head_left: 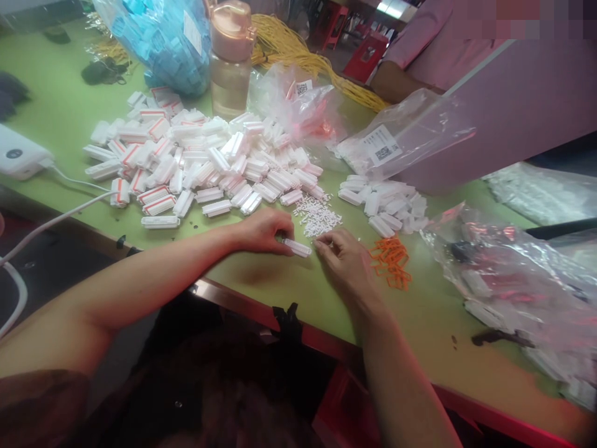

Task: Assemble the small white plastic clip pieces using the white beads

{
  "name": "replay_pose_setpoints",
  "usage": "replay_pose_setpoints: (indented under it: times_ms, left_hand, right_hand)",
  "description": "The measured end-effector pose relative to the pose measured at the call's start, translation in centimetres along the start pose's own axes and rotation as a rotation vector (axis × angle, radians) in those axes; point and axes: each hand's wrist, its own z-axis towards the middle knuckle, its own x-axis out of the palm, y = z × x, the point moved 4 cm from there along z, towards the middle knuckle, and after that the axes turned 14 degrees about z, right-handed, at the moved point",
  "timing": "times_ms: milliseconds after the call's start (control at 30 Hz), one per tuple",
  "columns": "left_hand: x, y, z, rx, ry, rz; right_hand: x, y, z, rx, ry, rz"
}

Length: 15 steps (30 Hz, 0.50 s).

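Note:
My left hand (268, 231) is closed on one end of a white plastic connector (297, 248) just above the green table (261, 274). Close to the connector's other end, my right hand (336, 249) has its thumb and index finger pinched together; whatever they hold is too small to make out. Just beyond both hands lies a heap of tiny white pins (318, 215). Orange clips (392, 262) are to the right of my right hand. A large pile of white connectors (200, 155), some with orange strips, spreads behind my left hand.
White pieces (385, 202) lie behind the clips. Behind the pile stand a bottle (231, 81) and a bag of blue parts (163, 43). Clear bags (513, 274) cover the right side. A power bank (21, 152) with cables is at left. A person's arm (401, 81) shows beyond a panel.

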Motion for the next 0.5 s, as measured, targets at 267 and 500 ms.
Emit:
replay_pose_setpoints:
  times_ms: [267,500]
  left_hand:
    - [-0.3,0.1,0.0,-0.011,-0.022,0.021]
    - [-0.3,0.2,-0.1,-0.019,-0.044,0.017]
  right_hand:
    - [-0.3,1.7,-0.2,-0.274,-0.001,0.000]
    - [0.0,2.9,-0.6,-0.404,-0.057,-0.227]
